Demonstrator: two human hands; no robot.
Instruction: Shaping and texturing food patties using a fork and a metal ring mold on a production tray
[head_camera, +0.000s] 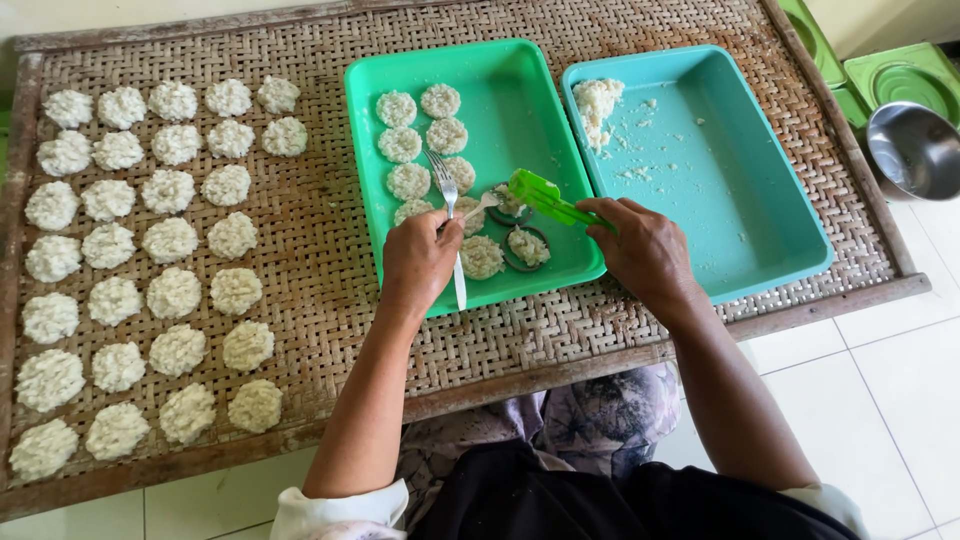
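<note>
I see a woven rattan surface (320, 260) filling most of the view. Left of the green tray (530, 130), rows of white rice patties (150, 250) lie on the weave. The teal tray (720, 170) touches the green tray's right side and holds a rice clump (597, 103) in its far left corner. Inside the green tray, more patties (415, 140) sit along its left half, with two ring moulds (527, 250) near its front edge. My left hand (418, 262) is closed around a metal fork (445, 205), tines over the patties. My right hand (645, 250) grips a green scoop (545, 197) reaching over the green tray's right edge. A steel bowl (915, 150) rests right of the teal tray.
</note>
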